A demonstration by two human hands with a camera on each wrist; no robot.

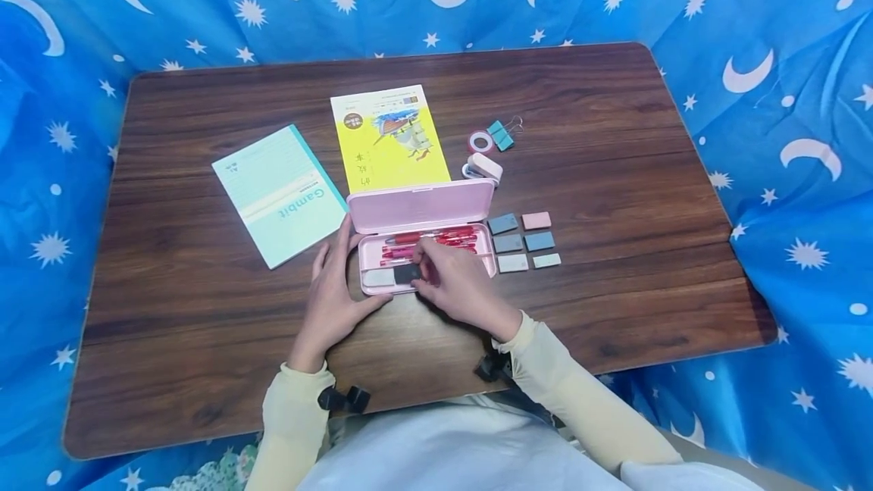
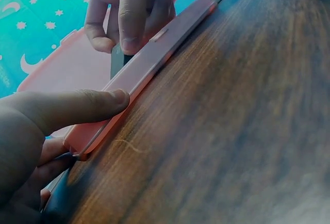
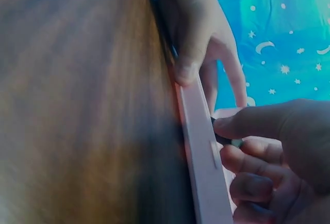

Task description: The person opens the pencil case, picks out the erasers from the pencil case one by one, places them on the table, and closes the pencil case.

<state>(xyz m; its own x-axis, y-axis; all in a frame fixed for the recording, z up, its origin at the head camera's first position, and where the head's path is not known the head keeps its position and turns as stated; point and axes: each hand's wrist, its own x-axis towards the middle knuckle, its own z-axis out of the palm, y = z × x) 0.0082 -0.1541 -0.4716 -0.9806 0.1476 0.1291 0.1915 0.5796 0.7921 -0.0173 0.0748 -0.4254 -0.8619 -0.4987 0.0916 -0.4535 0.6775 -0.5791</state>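
A pink pencil case (image 1: 421, 209) lies with its lid raised on the table. My left hand (image 1: 332, 301) grips its left end, with the thumb pressed on the front wall in the left wrist view. Between thumb and fingers, my right hand (image 1: 460, 284) pinches a black eraser (image 1: 406, 273) in the front compartment. A white eraser (image 1: 378, 277) lies just left of it. Red pens (image 1: 408, 238) fill the back compartment, partly hidden by the right hand. In the right wrist view the black eraser (image 3: 223, 139) shows only in part, behind the front wall.
Several erasers (image 1: 508, 243) lie in two columns right of the case. Behind it are a yellow book (image 1: 395, 142), a roll of tape (image 1: 480, 142), a teal binder clip (image 1: 502, 136) and a small white-and-pink object (image 1: 486, 167). A light-blue notebook (image 1: 280, 195) lies to the left.
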